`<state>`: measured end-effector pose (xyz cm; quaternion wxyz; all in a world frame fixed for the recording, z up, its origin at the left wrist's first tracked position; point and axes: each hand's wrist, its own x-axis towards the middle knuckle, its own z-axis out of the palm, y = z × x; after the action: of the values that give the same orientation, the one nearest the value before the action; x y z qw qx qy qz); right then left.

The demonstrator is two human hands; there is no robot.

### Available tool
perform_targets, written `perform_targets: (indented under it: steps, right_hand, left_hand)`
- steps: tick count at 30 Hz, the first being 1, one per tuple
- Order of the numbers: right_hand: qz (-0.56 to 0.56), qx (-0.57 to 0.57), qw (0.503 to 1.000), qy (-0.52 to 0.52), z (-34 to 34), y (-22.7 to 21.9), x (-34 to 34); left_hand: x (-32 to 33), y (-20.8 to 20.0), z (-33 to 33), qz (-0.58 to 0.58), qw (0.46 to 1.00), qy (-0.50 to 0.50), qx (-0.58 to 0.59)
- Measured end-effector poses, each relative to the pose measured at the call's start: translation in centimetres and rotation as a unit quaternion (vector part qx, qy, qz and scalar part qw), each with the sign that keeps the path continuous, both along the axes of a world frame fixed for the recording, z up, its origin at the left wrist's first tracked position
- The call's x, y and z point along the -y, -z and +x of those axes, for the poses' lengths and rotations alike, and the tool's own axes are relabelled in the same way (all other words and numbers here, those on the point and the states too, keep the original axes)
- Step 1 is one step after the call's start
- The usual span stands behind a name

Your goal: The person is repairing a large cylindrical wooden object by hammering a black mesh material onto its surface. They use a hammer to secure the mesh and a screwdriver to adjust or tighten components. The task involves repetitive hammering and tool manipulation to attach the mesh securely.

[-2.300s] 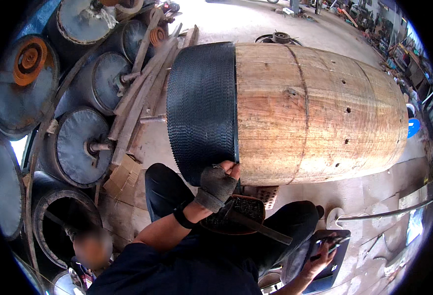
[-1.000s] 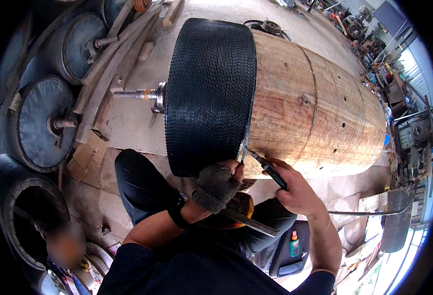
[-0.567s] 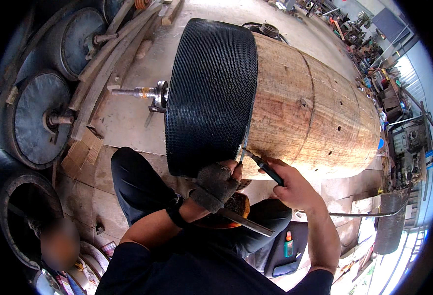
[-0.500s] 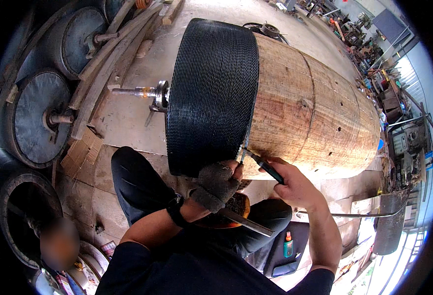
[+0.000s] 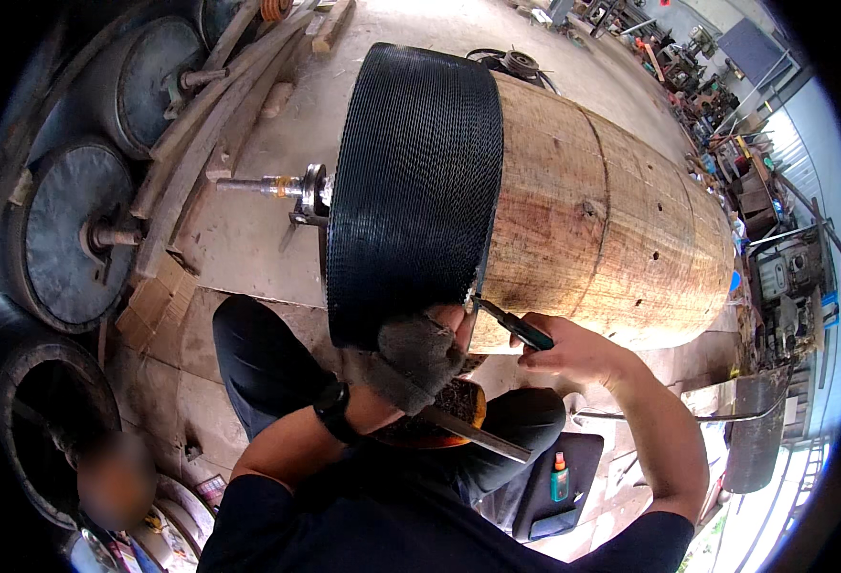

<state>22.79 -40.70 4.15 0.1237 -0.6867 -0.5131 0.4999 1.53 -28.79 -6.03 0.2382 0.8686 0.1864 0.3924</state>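
A large wooden drum (image 5: 554, 210) lies on its side in front of me. Its left part is wrapped in close rows of black toothed wire (image 5: 415, 191). My left hand (image 5: 420, 353), in a grey glove with bare fingertips, is closed low at the edge of the winding; what its fingers pinch is hidden. In my right hand (image 5: 564, 349) are pliers (image 5: 525, 329) with dark green and black handles, seen edge-on. Their tip meets the wire's edge beside my left fingertips. A flat metal bar (image 5: 478, 435) slants out below my left hand.
A metal shaft (image 5: 267, 185) sticks out of the drum's left end. Metal-ended rollers (image 5: 76, 229) and wooden beams (image 5: 205, 143) line the left. By my right knee, a green spray bottle (image 5: 560, 477) and a phone (image 5: 554, 522) rest on a dark pad. Cluttered machinery stands far right.
My right forearm has swung outward to the right, and the hand has turned with the pliers. Their tip stays near the wire edge. My left hand keeps almost the same place.
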Motion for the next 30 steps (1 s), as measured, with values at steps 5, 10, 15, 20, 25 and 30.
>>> perform_targets:
  steps: [5,10,15,20,25,30]
  right_hand:
    - [-0.016,0.169,0.985,0.019,-2.2,-0.3,-0.4]
    - [-0.019,0.269,0.963,0.025,-3.4,-1.1,-0.5]
    - [0.047,0.337,0.939,0.038,-3.7,0.2,0.4]
    - [0.115,0.391,0.913,-0.019,-2.6,0.7,0.7]
    - [0.227,0.466,0.848,-0.108,-1.2,0.3,0.5]
    - [0.321,0.508,0.784,-0.158,0.4,0.0,0.1]
  left_hand:
    - [-8.5,-6.0,3.2,0.254,0.964,0.029,0.080]
    - [-11.2,-6.0,5.9,0.370,0.913,0.168,-0.035]
    - [-10.9,-5.0,6.4,0.296,0.943,0.156,-0.007]
    - [-11.1,-5.8,5.9,0.335,0.927,0.166,-0.021]
    - [-11.3,-5.5,6.1,0.327,0.930,0.168,0.003]
    - [-11.2,-5.9,6.1,0.316,0.934,0.168,-0.009]
